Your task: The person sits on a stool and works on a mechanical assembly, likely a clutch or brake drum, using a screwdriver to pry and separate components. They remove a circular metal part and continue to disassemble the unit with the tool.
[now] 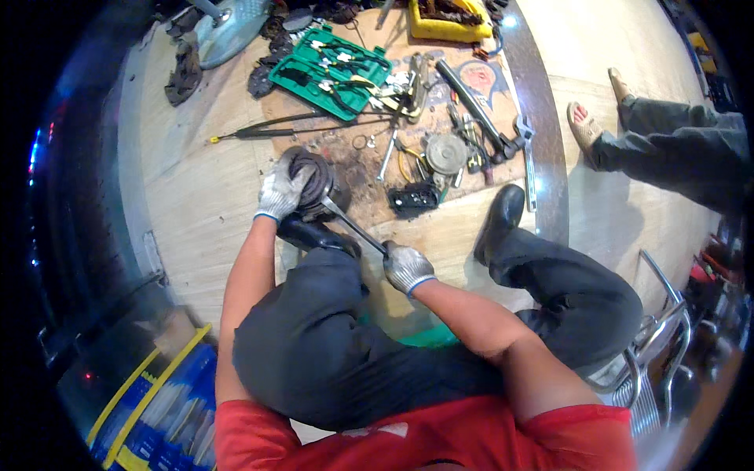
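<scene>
My left hand (284, 188), in a white knit glove, grips the rim of a round, dark, greasy machine part (314, 169) with a ringed top. The part rests by my left boot (314, 234). My right hand (408, 267), also gloved, is closed around the near end of a long silver bar tool (355, 221). Its far, wider end touches the near right side of the round part; its exact kind does not show. Right of the part lie a black rectangular part (414, 199) and a round grey metal part (446, 154).
A green tool case (330, 74) with pliers lies open beyond my hands. Around it are a long dark bar (471, 96), a silver wrench (530, 161) and a yellow container (448, 23). Another person's legs (667, 141) are at the right, above a metal chair (652, 345).
</scene>
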### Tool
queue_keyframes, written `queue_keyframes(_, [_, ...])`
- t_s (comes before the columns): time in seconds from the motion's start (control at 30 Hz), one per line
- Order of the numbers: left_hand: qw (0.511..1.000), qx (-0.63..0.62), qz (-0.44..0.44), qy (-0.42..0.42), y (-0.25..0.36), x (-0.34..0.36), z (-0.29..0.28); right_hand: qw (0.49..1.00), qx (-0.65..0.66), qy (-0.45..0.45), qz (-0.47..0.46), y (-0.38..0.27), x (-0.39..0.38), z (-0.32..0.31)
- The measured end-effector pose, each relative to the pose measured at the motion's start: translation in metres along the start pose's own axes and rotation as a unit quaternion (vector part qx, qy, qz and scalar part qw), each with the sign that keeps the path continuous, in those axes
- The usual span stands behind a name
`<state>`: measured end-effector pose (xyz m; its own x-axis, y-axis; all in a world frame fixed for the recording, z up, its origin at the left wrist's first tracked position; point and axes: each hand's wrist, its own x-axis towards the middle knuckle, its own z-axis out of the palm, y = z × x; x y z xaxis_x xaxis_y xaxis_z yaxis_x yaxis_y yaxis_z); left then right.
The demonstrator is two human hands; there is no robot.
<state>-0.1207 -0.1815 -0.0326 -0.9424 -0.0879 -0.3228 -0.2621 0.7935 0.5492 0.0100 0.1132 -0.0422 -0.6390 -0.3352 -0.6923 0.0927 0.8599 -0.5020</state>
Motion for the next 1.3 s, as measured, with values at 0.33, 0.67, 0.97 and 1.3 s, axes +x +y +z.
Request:
queue_keyframes(0.33, [0.998, 0.059, 0.007, -0.015, -0.013, 0.012, -0.006, 1.0, 0.002, -0.027, 0.01, -0.005, 0.003, -0.003])
queue_keyframes(0.67, [0.997, 0.053, -0.029, 0.04, -0.022, 0.011, 0.007, 0.998, 0.022, 0.05, -0.038, 0.0, -0.002, -0.005])
queue_keyframes(0.97, [0.968, 0.236, 0.062, 0.067, -0.066, 0.032, 0.027, 0.997, 0.022, 0.048, -0.062, 0.0, 0.004, -0.003])
queue_keyframes(1.3, [0.97, 0.23, 0.068, 0.048, -0.082, 0.026, 0.036, 0.997, 0.026, 0.032, -0.07, 0.004, -0.002, 0.009])
